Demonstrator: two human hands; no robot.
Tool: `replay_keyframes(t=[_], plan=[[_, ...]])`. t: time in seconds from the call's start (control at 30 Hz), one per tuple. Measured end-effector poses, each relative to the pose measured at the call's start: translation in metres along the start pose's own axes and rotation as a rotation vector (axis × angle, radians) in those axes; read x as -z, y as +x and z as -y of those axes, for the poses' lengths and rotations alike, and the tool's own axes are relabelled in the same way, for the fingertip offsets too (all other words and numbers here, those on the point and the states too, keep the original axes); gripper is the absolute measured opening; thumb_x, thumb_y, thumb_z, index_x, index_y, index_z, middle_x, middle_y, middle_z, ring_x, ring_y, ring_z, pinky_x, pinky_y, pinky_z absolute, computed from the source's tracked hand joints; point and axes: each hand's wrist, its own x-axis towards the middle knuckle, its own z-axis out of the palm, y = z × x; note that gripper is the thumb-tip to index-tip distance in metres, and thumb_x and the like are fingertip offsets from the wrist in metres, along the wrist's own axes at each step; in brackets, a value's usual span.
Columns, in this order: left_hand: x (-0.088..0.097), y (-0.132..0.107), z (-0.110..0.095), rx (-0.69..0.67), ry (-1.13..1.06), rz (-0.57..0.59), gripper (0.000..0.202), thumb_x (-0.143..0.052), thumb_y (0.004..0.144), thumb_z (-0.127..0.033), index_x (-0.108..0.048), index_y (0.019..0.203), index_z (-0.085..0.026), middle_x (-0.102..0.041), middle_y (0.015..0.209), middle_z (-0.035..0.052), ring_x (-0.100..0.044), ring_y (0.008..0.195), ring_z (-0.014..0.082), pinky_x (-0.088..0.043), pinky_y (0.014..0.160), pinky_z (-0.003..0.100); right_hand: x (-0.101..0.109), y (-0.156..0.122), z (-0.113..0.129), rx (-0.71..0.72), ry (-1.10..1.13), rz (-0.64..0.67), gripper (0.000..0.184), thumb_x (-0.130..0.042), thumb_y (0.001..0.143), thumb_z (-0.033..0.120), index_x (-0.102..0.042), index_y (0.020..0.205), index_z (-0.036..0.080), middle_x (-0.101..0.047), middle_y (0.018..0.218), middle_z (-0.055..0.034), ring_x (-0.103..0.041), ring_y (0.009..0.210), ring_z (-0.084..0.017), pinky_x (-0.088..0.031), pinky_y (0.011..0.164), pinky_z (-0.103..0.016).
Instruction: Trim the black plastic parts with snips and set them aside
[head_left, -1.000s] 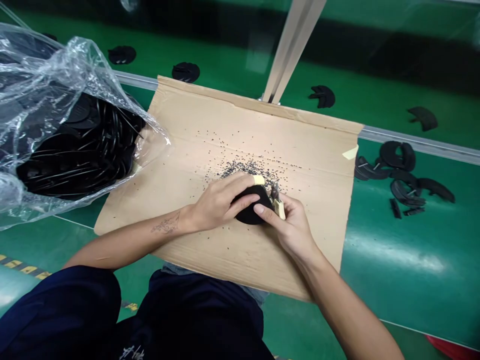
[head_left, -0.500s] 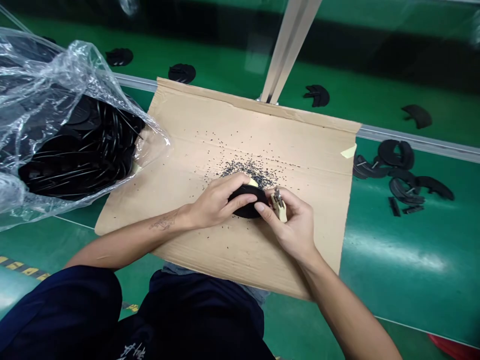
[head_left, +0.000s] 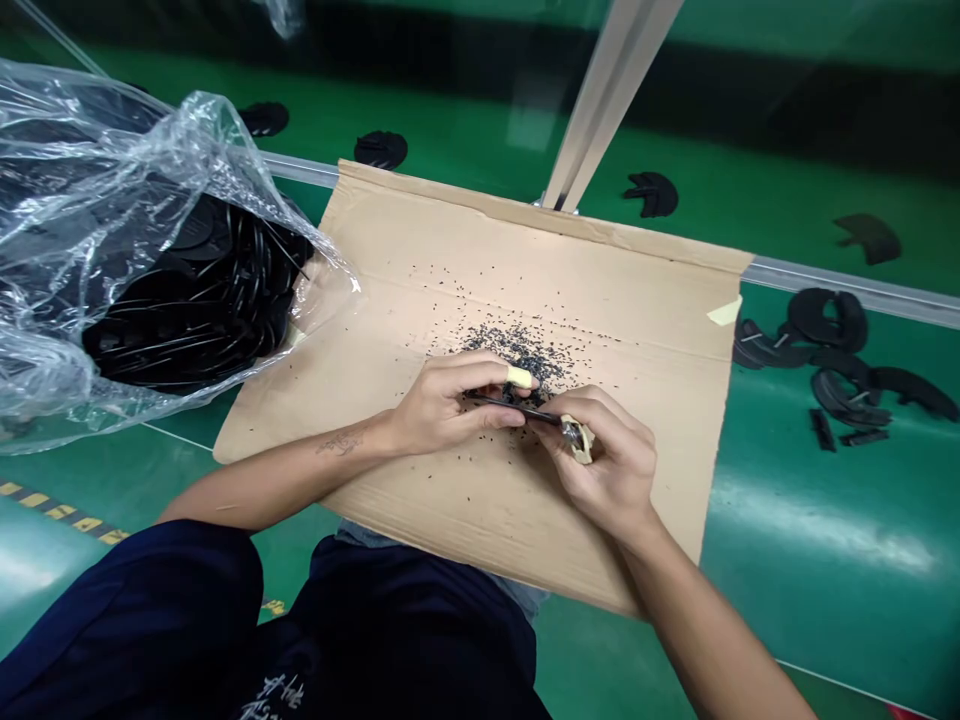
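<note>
Disc (head_left: 517, 406) turned edge-on

Face now tipped away from view, rim presented, likely re-angled for rim work; left hand (head_left: 433, 405) pinches disc between thumb and fingers; right hand (head_left: 613, 462) holds small tool (head_left: 576, 440) against disc's right end; disc hangs above cardboard (head_left: 420, 225), between scattered bits (head_left: 517, 348) and near edge.

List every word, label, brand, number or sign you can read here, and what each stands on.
No text reads with certainty.
White script on the dark clothing: too unclear to read.
Tattoo on the left forearm: too small to tell if it holds letters.
Striped floor tape: no legible word.
</note>
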Motion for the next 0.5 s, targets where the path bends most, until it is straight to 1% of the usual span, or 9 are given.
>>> replay_keyframes(t=[0.17,0.27,0.33,0.43,0.5], plan=[[0.0028,0.0009,0.0003,-0.071,-0.027,0.074,0.032,-0.060,0.099,-0.042,-0.069,0.114,-0.015,-0.076,0.097,0.0101,-0.071,0.092,0.0156,-0.060,0.081,0.030,-0.0022,-0.0015,0.0004,0.021,0.016,-0.009,0.013,-0.069,0.087,0.014,-0.070,0.095,0.024,-0.073,0.087,-0.0050,-0.069,0.076,-0.018,-0.055,0.066,-0.031],[0.0054,0.0019,0.0002,-0.092,-0.031,0.109,0.031,-0.059,0.100,-0.040,-0.069,0.116,-0.016,-0.075,0.098,0.0103,-0.071,0.093,0.0156,-0.060,0.081,0.030,-0.0030,-0.0018,0.0013,0.043,-0.002,-0.009,0.017,-0.067,0.087,0.012,-0.070,0.098,0.024,-0.074,0.089,-0.0054,-0.070,0.078,-0.019,-0.056,0.067,-0.031],[0.0065,0.0021,-0.0001,-0.090,-0.039,0.090,0.026,-0.066,0.096,-0.037,-0.071,0.112,-0.018,-0.076,0.096,0.0084,-0.071,0.088,0.0146,-0.060,0.078,0.029,-0.0031,-0.0016,0.0015,0.044,-0.014,-0.001,0.017,-0.066,0.088,0.012,-0.070,0.099,0.024,-0.074,0.089,-0.0055,-0.070,0.078,-0.019,-0.057,0.067,-0.032],[0.0066,0.0017,-0.0010,-0.085,-0.032,0.030,0.020,-0.077,0.088,-0.032,-0.074,0.104,-0.020,-0.078,0.088,0.0048,-0.070,0.078,0.0127,-0.058,0.072,0.026,-0.0027,-0.0011,0.0009,0.049,-0.012,0.020,0.017,-0.065,0.088,0.011,-0.069,0.098,0.024,-0.074,0.087,-0.0050,-0.070,0.077,-0.019,-0.057,0.067,-0.032],[0.0063,0.0015,-0.0018,-0.094,-0.019,0.022,0.018,-0.075,0.089,-0.031,-0.074,0.103,-0.020,-0.078,0.087,0.0045,-0.070,0.077,0.0125,-0.058,0.071,0.027,-0.0024,-0.0009,0.0002,0.056,-0.012,0.022,0.017,-0.065,0.088,0.011,-0.070,0.098,0.024,-0.074,0.086,-0.0049,-0.070,0.077,-0.019,-0.057,0.068,-0.032]])
